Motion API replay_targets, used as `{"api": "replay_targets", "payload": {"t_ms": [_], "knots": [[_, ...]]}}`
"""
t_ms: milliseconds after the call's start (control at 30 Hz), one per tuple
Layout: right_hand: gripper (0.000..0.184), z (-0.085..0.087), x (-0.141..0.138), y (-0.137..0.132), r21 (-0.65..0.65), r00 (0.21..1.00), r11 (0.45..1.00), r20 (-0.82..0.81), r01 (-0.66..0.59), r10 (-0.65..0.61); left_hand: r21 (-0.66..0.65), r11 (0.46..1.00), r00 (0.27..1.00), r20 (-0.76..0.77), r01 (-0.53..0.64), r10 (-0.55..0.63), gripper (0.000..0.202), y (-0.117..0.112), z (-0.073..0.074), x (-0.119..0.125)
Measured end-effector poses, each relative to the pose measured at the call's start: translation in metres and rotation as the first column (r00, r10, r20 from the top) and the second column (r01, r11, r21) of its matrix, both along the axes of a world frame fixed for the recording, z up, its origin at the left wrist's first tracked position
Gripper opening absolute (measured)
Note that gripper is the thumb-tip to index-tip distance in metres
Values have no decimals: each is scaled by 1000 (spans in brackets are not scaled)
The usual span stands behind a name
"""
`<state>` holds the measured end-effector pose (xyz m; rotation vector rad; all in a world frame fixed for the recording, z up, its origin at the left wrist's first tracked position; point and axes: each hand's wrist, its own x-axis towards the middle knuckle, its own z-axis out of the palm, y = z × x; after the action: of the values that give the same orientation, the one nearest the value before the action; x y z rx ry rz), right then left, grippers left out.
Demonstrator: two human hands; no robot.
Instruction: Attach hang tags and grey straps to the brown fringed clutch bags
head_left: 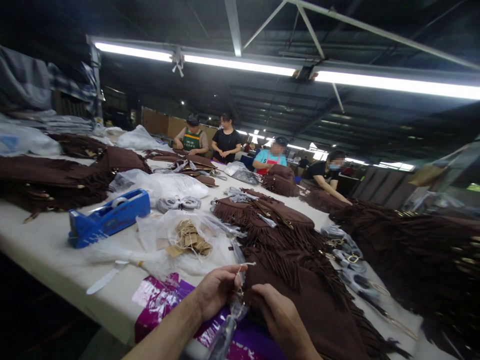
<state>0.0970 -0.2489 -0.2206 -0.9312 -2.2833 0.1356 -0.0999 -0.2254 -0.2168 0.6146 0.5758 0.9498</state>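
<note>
My left hand (214, 291) is closed, with thumb and fingers pinching a thin white string (247, 264) whose end sticks out past the fingertips. Just below hangs a metal clasp on a plastic-wrapped strap (224, 336), which runs down between my hands. My right hand (281, 320) is curled close to the clasp, fingers together; whatever they hold is hidden. Under and beside it lies a dark brown fringed bag (300, 295). Beyond my left hand, brown paper tags (191, 240) with white strings lie heaped on clear plastic.
A blue tape dispenser (108, 217) stands at left on the white table (112, 295). Purple plastic (157, 305) covers its front edge. Wrapped straps (348, 257) lie at right, beside a large pile of brown bags (420, 255). Several people work across the table.
</note>
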Motion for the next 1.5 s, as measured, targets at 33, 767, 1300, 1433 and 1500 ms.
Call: {"api": "replay_targets", "payload": {"t_ms": [33,767,1300,1433,1500], "knots": [[19,6,-6,1,-55,1000,998,22,14,-13,52,999,999,-47,-4,7,48,0,0,0],[16,22,-39,24,-231,982,965,-110,124,-152,515,822,705,-676,243,215,20,6,14,-13],[17,47,-39,29,-170,956,984,275,-53,99,231,883,708,-690,409,-148,17,23,4,-24],[21,29,-25,27,-215,992,976,116,-28,54,194,975,860,-511,108,6,37,29,-5,-33],[20,14,-15,25,-222,994,973,66,-67,84,185,976,892,-415,-112,181,41,32,-5,-36]]}}
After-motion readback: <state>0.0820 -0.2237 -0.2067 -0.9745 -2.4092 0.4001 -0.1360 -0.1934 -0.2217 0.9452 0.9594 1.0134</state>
